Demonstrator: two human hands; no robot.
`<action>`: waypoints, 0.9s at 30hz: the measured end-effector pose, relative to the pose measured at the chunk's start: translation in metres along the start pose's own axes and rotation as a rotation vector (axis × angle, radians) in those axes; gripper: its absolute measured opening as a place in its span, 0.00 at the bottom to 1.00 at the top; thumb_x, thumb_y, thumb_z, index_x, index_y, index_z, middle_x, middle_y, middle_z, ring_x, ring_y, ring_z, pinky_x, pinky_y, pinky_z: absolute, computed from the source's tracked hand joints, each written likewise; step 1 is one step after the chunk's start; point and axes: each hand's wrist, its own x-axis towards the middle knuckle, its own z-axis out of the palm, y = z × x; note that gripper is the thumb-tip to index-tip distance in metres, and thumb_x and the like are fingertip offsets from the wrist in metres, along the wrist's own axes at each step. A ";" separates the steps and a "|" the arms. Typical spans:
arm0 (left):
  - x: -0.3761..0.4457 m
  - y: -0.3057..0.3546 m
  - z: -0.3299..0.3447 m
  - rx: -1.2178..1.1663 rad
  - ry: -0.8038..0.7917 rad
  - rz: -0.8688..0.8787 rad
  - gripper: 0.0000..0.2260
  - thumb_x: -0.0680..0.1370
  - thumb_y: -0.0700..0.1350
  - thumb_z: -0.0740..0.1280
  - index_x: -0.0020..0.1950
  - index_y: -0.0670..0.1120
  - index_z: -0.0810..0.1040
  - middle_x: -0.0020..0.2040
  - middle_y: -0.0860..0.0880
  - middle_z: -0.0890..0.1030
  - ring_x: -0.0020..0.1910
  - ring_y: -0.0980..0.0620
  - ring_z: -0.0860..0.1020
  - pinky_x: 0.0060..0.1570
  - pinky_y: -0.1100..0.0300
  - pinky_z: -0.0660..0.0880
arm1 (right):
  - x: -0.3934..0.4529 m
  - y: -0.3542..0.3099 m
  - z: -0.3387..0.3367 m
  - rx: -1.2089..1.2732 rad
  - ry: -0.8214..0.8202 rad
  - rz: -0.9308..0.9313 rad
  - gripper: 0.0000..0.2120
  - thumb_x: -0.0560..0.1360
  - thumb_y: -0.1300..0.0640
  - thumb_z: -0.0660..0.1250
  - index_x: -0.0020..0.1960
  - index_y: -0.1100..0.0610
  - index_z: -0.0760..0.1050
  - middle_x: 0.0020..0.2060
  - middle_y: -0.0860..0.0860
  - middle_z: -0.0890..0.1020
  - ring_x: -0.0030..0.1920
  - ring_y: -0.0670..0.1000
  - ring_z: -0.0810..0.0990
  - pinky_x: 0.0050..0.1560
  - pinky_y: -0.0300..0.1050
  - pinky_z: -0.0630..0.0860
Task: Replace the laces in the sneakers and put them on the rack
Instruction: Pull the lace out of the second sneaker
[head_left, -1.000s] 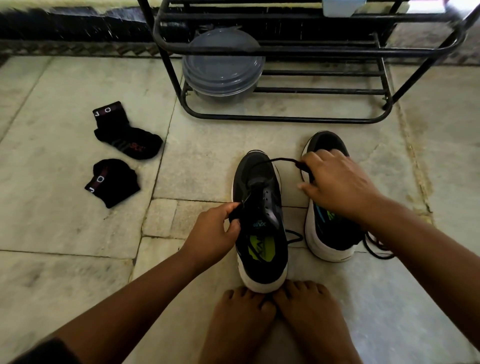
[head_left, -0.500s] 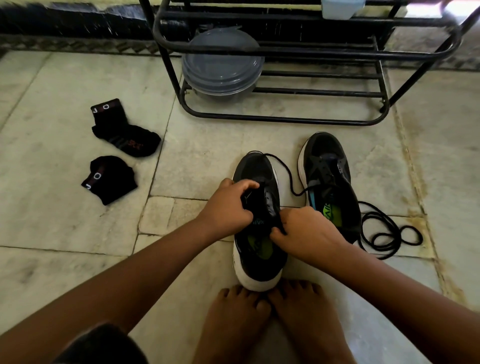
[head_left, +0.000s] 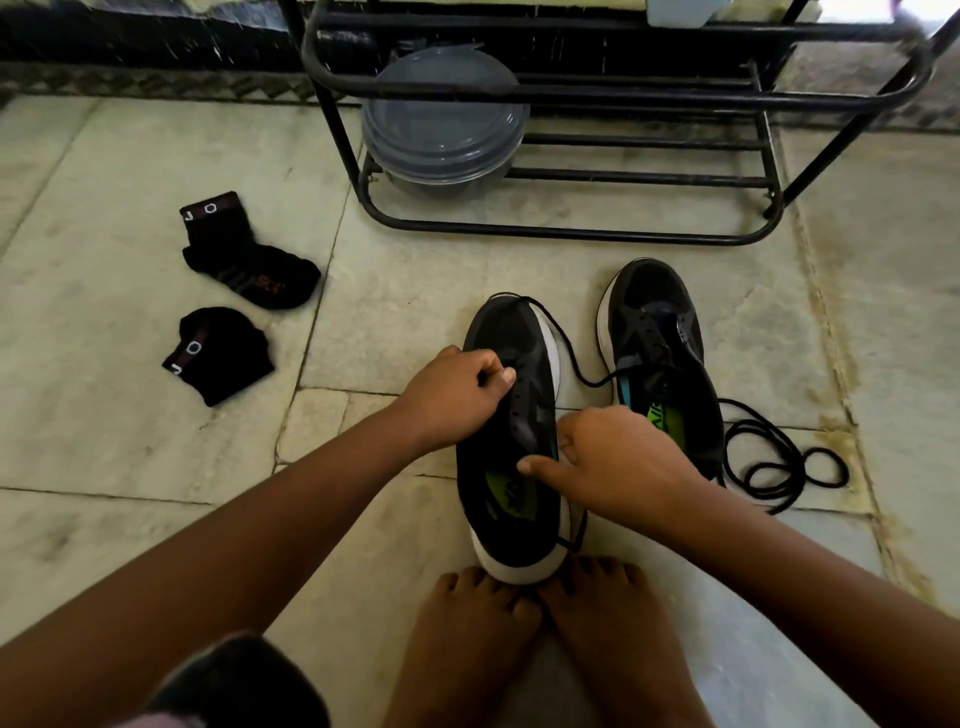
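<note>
Black tubular metal makes up the rack (head_left: 623, 93), the largest thing here; it stands at the far edge of the pale stone floor (head_left: 130, 457) with a lidded grey plastic tub (head_left: 447, 124) on its lower rails and the rest of those rails free. Neither shoe is on it yet.

Nearer, two black sneakers with white soles sit side by side on the floor, toes toward the rack. The left sneaker (head_left: 514, 441) has its heel against the person's bare toes and is the one being worked on. The right sneaker (head_left: 660, 358) lies just beside it, apart from both hands.

The left hand (head_left: 452, 397) has its grip clenched in a pinch at the eyelet rows near the toe end, apparently grasping the lace (head_left: 569, 353) where it enters the shoe. That lace loops round the toe and trails over toward the right sneaker. The right hand (head_left: 618, 467) rests at the collar and tongue with the forefinger stretched out and the other fingers curled; whether it grasps anything I cannot tell.

A coiled black lace (head_left: 774, 462) lies loose on the floor beside the right sneaker. Two black socks (head_left: 234, 301) lie well apart to the left.

The step in hand looks like threading the left sneaker's lower eyelets, early in the task. The next move likely calls for steadying the tongue, drawing the lace evenly through, then crossing to the next pair of holes.
</note>
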 end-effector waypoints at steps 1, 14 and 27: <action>-0.001 0.002 -0.001 -0.066 -0.014 -0.012 0.14 0.81 0.53 0.58 0.37 0.49 0.69 0.38 0.50 0.69 0.37 0.53 0.70 0.38 0.60 0.65 | 0.001 -0.001 0.002 -0.063 0.010 0.009 0.22 0.74 0.36 0.60 0.34 0.53 0.67 0.29 0.48 0.72 0.30 0.46 0.73 0.34 0.41 0.75; 0.000 -0.001 -0.058 -0.938 -0.048 -0.266 0.19 0.81 0.57 0.55 0.35 0.47 0.70 0.29 0.51 0.77 0.40 0.51 0.79 0.51 0.55 0.76 | 0.005 0.015 0.027 -0.121 0.064 0.092 0.19 0.78 0.46 0.54 0.32 0.55 0.65 0.28 0.50 0.70 0.30 0.51 0.71 0.34 0.43 0.70; -0.016 -0.014 -0.021 0.009 0.196 0.005 0.07 0.76 0.46 0.69 0.51 0.47 0.83 0.35 0.59 0.73 0.33 0.63 0.71 0.33 0.78 0.65 | 0.008 0.017 0.026 -0.151 0.056 0.108 0.19 0.79 0.46 0.53 0.33 0.54 0.66 0.29 0.49 0.71 0.31 0.49 0.72 0.36 0.43 0.74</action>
